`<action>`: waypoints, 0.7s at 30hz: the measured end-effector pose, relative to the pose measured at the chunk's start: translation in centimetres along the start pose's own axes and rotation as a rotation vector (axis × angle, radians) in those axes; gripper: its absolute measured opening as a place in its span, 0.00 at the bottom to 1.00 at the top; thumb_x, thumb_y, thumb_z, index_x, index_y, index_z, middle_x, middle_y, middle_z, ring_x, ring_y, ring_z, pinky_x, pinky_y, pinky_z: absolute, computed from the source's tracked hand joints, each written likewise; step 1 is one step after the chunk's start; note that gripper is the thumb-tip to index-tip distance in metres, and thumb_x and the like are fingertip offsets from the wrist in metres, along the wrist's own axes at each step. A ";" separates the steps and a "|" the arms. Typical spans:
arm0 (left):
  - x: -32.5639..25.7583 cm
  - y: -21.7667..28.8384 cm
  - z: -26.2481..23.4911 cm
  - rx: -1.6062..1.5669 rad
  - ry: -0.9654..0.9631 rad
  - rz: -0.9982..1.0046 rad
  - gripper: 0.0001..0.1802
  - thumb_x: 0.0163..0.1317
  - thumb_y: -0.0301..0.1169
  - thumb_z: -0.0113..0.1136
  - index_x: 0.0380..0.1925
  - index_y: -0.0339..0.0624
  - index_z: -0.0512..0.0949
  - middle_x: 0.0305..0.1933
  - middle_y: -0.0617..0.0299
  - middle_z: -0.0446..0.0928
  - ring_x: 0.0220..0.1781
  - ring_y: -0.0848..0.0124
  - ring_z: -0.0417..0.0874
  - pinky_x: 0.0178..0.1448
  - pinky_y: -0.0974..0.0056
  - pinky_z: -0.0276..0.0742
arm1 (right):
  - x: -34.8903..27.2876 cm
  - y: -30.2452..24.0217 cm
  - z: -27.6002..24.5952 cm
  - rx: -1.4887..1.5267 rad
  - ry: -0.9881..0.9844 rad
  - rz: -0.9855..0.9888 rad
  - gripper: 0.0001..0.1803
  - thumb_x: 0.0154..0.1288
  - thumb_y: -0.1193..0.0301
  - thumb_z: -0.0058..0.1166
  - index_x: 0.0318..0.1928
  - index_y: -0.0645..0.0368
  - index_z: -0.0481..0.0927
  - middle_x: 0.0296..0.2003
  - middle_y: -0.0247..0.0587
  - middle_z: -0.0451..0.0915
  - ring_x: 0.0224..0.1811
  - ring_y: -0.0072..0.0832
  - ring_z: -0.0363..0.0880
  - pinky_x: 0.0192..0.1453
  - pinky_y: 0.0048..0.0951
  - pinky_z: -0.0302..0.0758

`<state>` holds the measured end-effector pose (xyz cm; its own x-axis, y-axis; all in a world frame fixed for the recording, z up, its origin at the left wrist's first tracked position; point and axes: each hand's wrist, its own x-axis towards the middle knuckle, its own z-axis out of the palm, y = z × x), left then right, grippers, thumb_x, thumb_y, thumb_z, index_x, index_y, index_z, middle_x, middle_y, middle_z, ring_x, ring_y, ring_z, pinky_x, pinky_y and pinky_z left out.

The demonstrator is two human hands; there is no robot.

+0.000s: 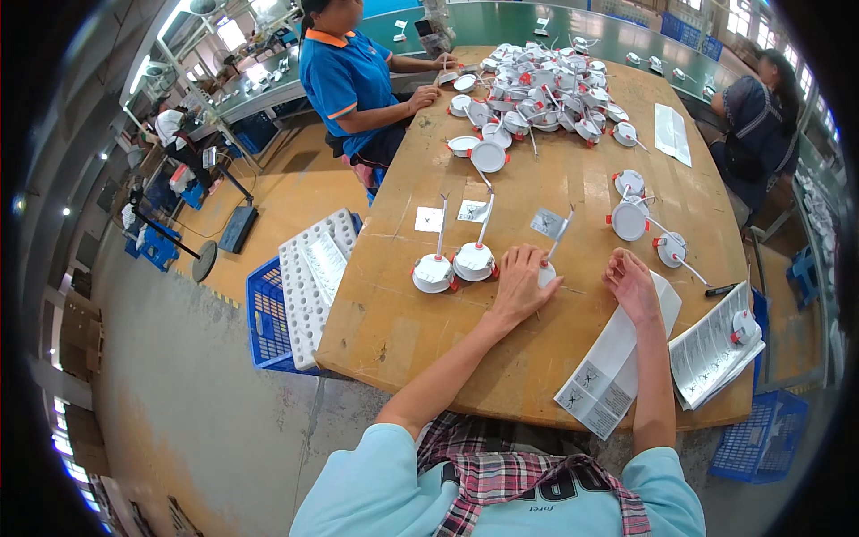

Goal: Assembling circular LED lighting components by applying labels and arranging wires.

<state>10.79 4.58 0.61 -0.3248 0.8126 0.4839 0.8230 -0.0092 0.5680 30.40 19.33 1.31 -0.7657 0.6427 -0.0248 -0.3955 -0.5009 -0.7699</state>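
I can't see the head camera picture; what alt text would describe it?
A person's left hand rests on a small round white lamp on a wooden table, and the right hand lies on a stack of white leaflets. Two more lamps stand to the left, a big pile lies at the far end, and two other people sit alongside.

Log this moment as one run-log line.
left hand: on round white downlight fitting | right hand: on white paper sheet | wooden table
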 end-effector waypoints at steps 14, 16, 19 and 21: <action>1.2 0.5 -0.5 0.015 0.214 -0.013 0.32 0.43 0.26 0.71 0.48 0.32 0.65 0.51 0.47 0.64 0.53 0.50 0.64 0.57 0.53 0.62 | 0.4 -0.6 0.7 0.006 -0.004 0.008 0.11 0.68 0.68 0.50 0.46 0.60 0.77 0.34 0.31 0.76 0.37 0.21 0.74 0.48 0.25 0.73; 1.0 0.2 -0.3 0.017 0.152 -0.045 0.29 0.43 0.24 0.69 0.44 0.33 0.65 0.50 0.47 0.64 0.54 0.51 0.64 0.57 0.53 0.63 | 0.4 -0.5 0.5 0.008 -0.021 0.009 0.11 0.68 0.68 0.49 0.46 0.60 0.76 0.35 0.32 0.76 0.38 0.22 0.74 0.48 0.26 0.73; 0.9 -0.4 0.0 0.027 0.145 -0.076 0.25 0.45 0.25 0.68 0.43 0.34 0.67 0.51 0.48 0.65 0.55 0.52 0.64 0.59 0.53 0.62 | 0.2 -0.5 0.6 0.004 -0.029 0.008 0.11 0.68 0.68 0.50 0.46 0.60 0.76 0.35 0.33 0.76 0.38 0.22 0.74 0.49 0.27 0.73; 0.7 -0.4 0.1 0.046 0.163 -0.065 0.24 0.46 0.24 0.68 0.42 0.34 0.67 0.51 0.49 0.65 0.55 0.52 0.64 0.59 0.53 0.62 | 0.1 -0.4 0.9 -0.006 -0.016 0.007 0.12 0.67 0.67 0.51 0.46 0.60 0.77 0.34 0.32 0.76 0.37 0.21 0.74 0.48 0.25 0.73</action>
<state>10.22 5.20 0.67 -0.4463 0.7053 0.5508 0.8170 0.0699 0.5724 30.03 19.14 2.20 -0.7762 0.6301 -0.0203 -0.3869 -0.5015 -0.7738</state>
